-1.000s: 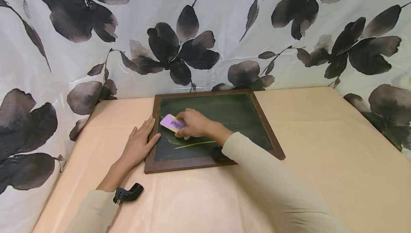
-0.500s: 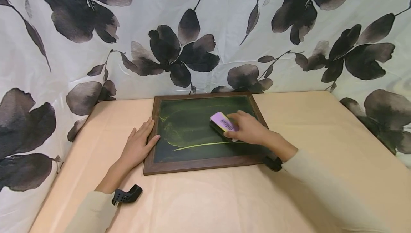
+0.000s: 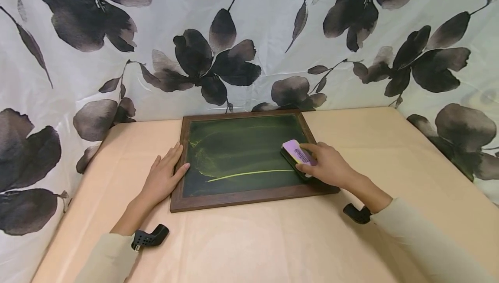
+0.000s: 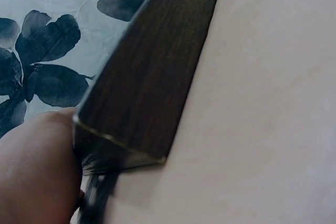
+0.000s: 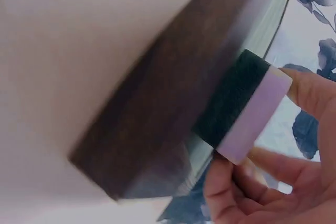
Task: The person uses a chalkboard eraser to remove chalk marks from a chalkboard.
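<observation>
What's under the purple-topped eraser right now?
Under the eraser, held in the right hand, is the right part of the chalkboard; the yellow chalk line runs up to the eraser's edge. Any marks directly beneath are covered.

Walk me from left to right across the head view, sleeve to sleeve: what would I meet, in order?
Left sleeve, left hand, yellow line, eraser, right hand, right sleeve.
</observation>
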`<state>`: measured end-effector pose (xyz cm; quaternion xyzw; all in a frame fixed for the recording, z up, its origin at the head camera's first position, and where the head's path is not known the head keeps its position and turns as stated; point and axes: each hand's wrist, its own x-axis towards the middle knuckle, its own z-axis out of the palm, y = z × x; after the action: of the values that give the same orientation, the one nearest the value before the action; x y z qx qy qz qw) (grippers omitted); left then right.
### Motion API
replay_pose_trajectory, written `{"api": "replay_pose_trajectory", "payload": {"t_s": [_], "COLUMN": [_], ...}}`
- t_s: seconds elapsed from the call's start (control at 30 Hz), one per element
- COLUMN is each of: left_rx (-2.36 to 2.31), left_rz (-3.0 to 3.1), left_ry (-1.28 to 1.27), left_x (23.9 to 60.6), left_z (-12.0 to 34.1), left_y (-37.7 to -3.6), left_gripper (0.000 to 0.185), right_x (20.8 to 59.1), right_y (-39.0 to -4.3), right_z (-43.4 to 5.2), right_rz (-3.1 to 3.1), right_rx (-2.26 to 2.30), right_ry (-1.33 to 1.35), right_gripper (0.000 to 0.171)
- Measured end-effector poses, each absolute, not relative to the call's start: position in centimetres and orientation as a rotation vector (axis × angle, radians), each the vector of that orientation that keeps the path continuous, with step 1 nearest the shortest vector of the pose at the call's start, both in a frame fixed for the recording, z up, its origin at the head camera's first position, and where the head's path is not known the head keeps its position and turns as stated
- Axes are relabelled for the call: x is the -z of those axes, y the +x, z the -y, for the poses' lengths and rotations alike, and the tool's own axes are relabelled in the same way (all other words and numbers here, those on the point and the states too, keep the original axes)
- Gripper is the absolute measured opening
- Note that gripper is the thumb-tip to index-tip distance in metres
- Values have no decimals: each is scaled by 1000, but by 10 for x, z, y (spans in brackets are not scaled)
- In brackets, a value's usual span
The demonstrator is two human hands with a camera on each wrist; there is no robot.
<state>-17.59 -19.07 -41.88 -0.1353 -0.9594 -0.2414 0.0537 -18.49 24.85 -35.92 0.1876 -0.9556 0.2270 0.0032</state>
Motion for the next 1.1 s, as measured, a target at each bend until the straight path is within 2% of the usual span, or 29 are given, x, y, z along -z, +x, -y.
{"api": "replay_pose_trajectory", "payload": {"t_s": [0.63, 1.1], "left_rx": [724, 720], "left_rz": [2919, 2905], "left_ry": [-408, -419], "left_x": [414, 421], "left_z": [198, 190], "left_y": [-173, -176], "left_gripper": [70, 70], "right_x": [368, 368], "right_y": [-187, -184], "right_z": [-226, -189], "right_rz": [2924, 2953], "right_rx": [-817, -1007], "right_ry": [503, 524], "right_gripper": [59, 62]}}
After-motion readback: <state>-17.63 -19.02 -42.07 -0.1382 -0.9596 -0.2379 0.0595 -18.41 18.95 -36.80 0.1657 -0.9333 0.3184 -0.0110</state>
